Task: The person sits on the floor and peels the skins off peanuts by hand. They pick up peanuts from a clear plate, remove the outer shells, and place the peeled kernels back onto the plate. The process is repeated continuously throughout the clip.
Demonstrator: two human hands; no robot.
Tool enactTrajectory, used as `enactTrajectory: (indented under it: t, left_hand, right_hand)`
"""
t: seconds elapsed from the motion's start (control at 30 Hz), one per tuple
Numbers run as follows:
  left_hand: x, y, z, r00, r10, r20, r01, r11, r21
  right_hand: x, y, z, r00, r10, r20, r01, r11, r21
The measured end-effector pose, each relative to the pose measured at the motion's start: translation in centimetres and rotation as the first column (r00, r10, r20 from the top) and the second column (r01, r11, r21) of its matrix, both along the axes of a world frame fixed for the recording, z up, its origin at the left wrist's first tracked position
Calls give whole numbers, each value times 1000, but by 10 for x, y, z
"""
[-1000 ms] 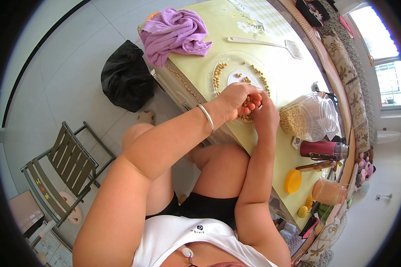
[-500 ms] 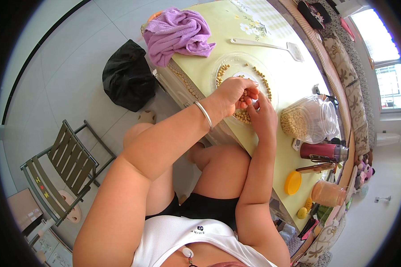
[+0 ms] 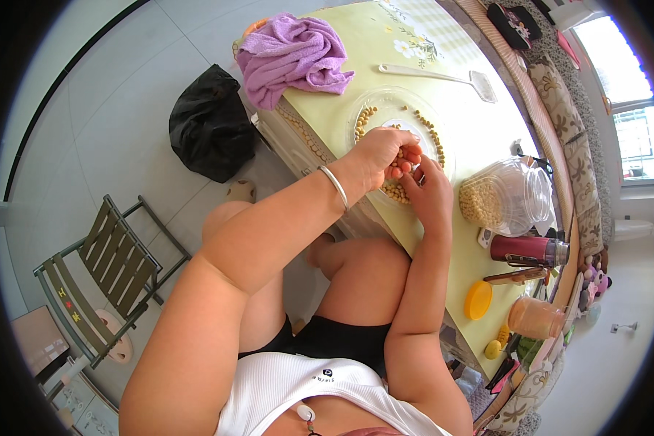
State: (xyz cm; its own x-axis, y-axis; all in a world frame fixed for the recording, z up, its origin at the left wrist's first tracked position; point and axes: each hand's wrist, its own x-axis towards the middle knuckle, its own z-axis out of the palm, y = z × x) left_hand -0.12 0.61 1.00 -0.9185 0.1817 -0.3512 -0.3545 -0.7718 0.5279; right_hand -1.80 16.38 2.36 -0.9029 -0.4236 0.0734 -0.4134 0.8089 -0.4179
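Observation:
My left hand, a pale bangle at its wrist, is cupped palm up over a clear round plate. Several tan soybeans lie in its curled fingers. Close against it, my right hand has its fingers bent together by the left fingertips; whatever they pinch is hidden. More soybeans form curved rows along the plate's edge, and a small heap lies below my left hand. Both hands partly cover the plate's middle.
Right of the plate, a clear jar of soybeans lies near a maroon flask and yellow lid. A white spatula and purple towel lie farther back. A black bag and folding chair stand left.
Both hands stay nearly in place over the plate. My right fingers have shifted slightly against the left fingertips; the whole view has moved a little.

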Motion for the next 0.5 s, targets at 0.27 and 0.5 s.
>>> enactTrajectory:
  t: [0.27, 0.5]
  left_hand:
    - [-3, 2, -2, 1000, 18, 16, -17, 999, -41]
    - [-4, 11, -3, 1000, -4, -24, 1, 990, -139]
  right_hand:
    - [5, -6, 10, 998, -5, 60, 5, 1000, -3]
    - [0, -1, 2, 998, 6, 66, 1, 994, -107]
